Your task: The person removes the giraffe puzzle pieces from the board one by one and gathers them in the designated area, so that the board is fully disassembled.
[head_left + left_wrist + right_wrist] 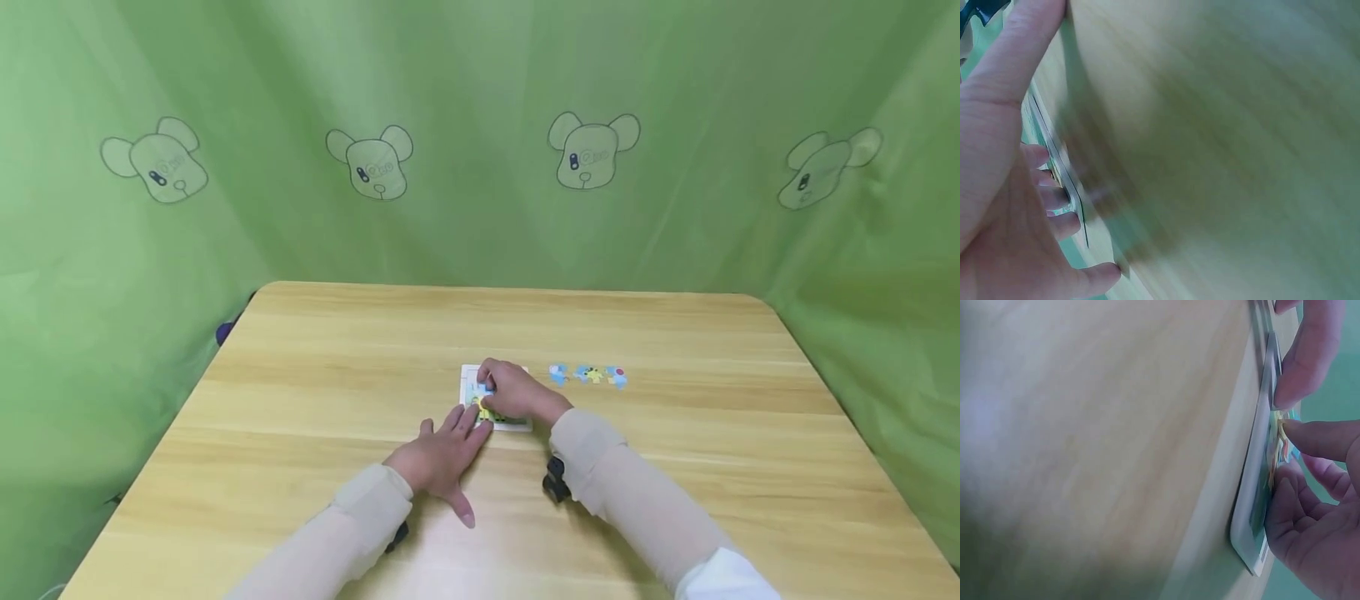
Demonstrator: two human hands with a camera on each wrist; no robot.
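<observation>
A small jigsaw board (465,385) with a white frame and a colourful picture lies flat on the table. My right hand (513,392) is over it, pinching a puzzle piece (1284,439) between thumb and fingers, the piece tilted up at the picture's surface. In the right wrist view its curled outer fingers rest on the board (1246,506). My left hand (442,458) is spread, fingertips at the board's near left edge, thumb stretched out over the table. In the left wrist view, the left hand (997,181) has its fingertips along the board's edge (1063,156).
Several loose puzzle pieces (557,374) lie in a row right of the board, blue and yellow ones among them. The wooden table (337,350) reaches back to a green curtain (480,233) with mouse-like heads printed on it.
</observation>
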